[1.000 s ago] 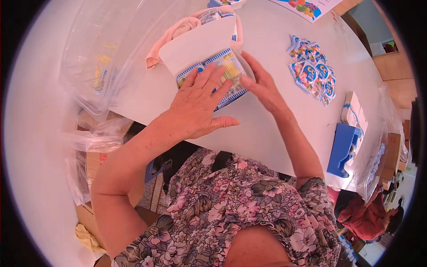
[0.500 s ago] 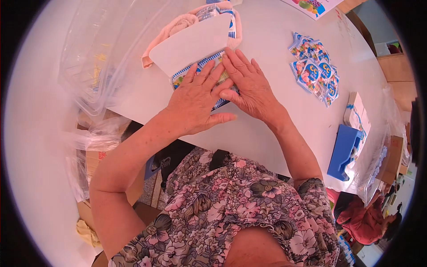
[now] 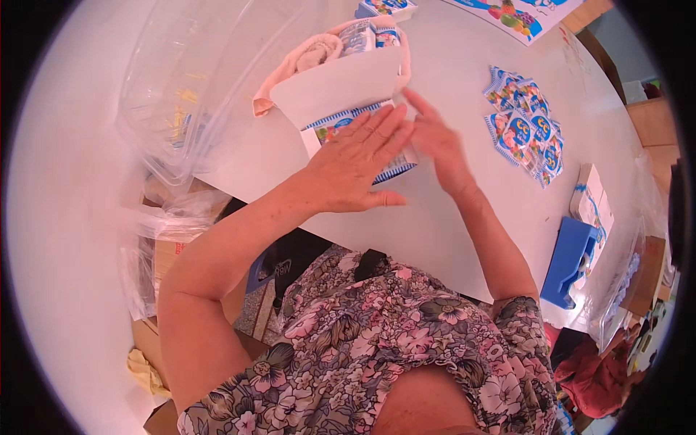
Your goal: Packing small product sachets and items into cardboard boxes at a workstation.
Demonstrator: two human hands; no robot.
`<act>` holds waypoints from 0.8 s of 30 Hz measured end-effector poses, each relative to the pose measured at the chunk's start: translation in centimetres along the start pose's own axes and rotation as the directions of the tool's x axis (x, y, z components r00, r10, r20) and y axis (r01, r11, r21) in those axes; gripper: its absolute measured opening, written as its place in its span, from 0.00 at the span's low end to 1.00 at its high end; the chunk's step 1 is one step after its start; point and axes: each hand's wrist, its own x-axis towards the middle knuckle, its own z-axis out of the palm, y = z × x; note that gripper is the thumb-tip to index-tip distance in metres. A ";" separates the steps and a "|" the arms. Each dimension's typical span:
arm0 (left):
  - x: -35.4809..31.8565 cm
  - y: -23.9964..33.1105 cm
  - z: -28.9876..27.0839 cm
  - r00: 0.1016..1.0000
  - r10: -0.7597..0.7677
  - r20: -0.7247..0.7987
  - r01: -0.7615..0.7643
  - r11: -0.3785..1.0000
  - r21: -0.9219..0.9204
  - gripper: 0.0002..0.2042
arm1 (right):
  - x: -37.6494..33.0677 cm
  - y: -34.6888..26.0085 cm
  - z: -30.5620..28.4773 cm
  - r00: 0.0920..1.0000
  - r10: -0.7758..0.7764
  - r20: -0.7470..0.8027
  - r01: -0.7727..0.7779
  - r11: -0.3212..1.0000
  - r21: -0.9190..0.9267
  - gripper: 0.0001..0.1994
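A small white box lies on the table with its lid flap raised on the far side. Blue-and-white printed packets fill it. Spread flat over the packets is my left hand, fingers stretched out and thumb apart, gripping nothing. My right hand, blurred by motion, is at the box's right side, its index finger stretched out. No object shows in it. Behind the flap sits a pink cloth with a rolled part, and more packets lie in its fold.
Several loose packets form a pile on the right. Further right are a blue tape dispenser and a stack of flat white cartons. Clear plastic trays stand at the left. A person in red is at the lower right.
My right hand has come up off the packets and moved right, away from my left hand. My left hand still lies over the packets. The whole view has shifted slightly.
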 end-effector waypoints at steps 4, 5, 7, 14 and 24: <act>0.3 -0.1 -0.7 0.991 0.047 0.124 -0.060 0.993 0.103 0.43 | 5.4 0.7 -3.2 0.967 -0.018 -0.253 0.061 0.985 0.162 0.26; 0.0 0.0 -0.9 0.990 0.049 0.135 -0.063 0.993 0.102 0.43 | 7.4 -0.5 -3.2 0.994 0.107 -0.005 -0.098 0.926 0.363 0.26; -0.3 0.3 -1.4 0.975 0.130 0.181 -0.140 0.989 0.045 0.43 | 9.5 -2.7 -2.7 0.955 0.167 0.244 -0.273 0.813 0.514 0.26; -2.3 -0.2 -1.1 0.966 0.205 0.158 -0.176 0.968 -0.178 0.40 | 9.0 -6.2 2.2 0.614 0.156 0.773 0.140 0.943 -0.302 0.37; -8.8 3.3 -2.5 0.878 0.413 -0.241 -0.430 0.903 -0.020 0.29 | 4.5 -2.6 3.5 0.704 -0.083 0.705 0.624 0.547 -0.559 0.34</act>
